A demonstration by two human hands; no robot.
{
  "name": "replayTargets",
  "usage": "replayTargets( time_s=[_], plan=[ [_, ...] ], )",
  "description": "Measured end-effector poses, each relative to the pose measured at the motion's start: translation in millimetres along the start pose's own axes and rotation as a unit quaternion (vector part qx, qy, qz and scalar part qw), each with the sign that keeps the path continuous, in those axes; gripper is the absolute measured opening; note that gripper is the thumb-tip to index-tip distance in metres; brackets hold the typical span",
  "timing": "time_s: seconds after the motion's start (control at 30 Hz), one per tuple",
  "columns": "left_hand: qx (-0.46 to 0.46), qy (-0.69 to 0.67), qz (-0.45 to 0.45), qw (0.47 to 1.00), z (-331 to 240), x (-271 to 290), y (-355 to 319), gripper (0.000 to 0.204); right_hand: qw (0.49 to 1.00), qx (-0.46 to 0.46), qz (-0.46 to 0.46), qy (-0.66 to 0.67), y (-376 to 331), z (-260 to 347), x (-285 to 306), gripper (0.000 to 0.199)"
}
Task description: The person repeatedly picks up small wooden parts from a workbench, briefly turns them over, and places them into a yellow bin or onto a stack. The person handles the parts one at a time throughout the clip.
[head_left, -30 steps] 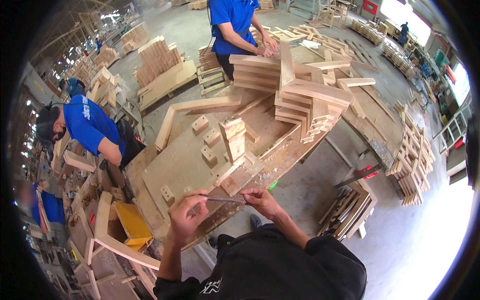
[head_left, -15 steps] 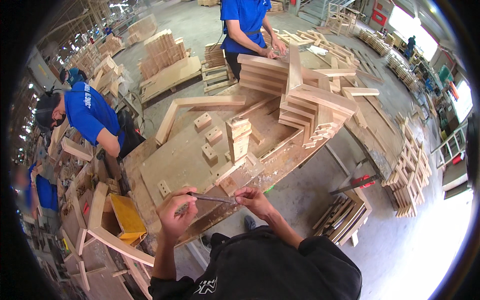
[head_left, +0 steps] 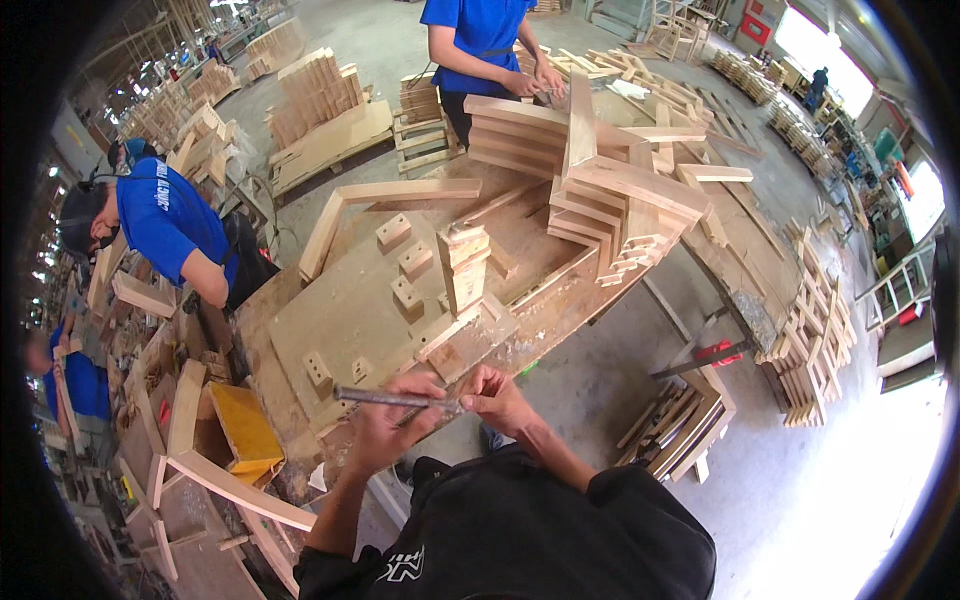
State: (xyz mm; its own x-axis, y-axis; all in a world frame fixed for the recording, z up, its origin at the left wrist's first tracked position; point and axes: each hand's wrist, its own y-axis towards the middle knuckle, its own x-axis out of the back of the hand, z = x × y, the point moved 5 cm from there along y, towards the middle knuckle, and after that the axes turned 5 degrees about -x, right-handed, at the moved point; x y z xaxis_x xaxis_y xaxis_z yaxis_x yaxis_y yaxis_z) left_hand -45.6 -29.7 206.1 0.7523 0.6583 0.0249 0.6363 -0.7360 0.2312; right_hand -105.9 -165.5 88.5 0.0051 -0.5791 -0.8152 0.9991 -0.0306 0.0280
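Note:
A thin, dark grey rod lies level in front of me, just off the near edge of the workbench. My left hand is closed around its middle, and the rod's left end sticks out past the fingers; this hand is slightly blurred. At the right end, my right hand pinches the tip between thumb and fingertips. Beyond my hands, an upright wooden block stands on the bench beside several small drilled wooden blocks.
Stacked angled wooden frames fill the bench's far right end. A co-worker in blue handles something behind them; another co-worker bends over at left. A yellow-faced box stands near left. More frame pieces sit low at right.
My left hand has slid from the rod's left end toward its middle, closer to my right hand. The rod's left end now juts out freely. My right hand keeps its pinch.

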Motion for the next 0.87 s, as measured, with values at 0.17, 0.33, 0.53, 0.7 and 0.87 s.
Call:
replayTargets(
  time_s=[0.17, 0.33, 0.53, 0.7, 0.87],
  plan=[
    [0.028, 0.1, 0.062, 0.993, 7, -7, 1, 0.023, 0.999, -0.026, -0.019, -0.016, 1, -4, 2, 0.02],
    [0.051, 0.018, 0.041, 0.998, 11, -4, 5, 0.018, 0.998, -0.048, -0.045, -0.019, 1, -6, 8, 0.017],
    [0.051, 0.024, 0.043, 0.998, 11, -7, 5, 0.02, 0.998, -0.059, -0.023, -0.022, 0, -9, 15, 0.027],
    [0.049, -0.033, -0.001, 0.998, 2, -5, 13, 0.023, 0.997, -0.052, -0.035, -0.043, -4, 4, 11, 0.043],
    [0.035, -0.101, -0.122, 0.987, 2, 21, 16, 0.031, 0.998, -0.036, 0.023, -0.038, -6, 26, -13, 0.068]
  ],
)
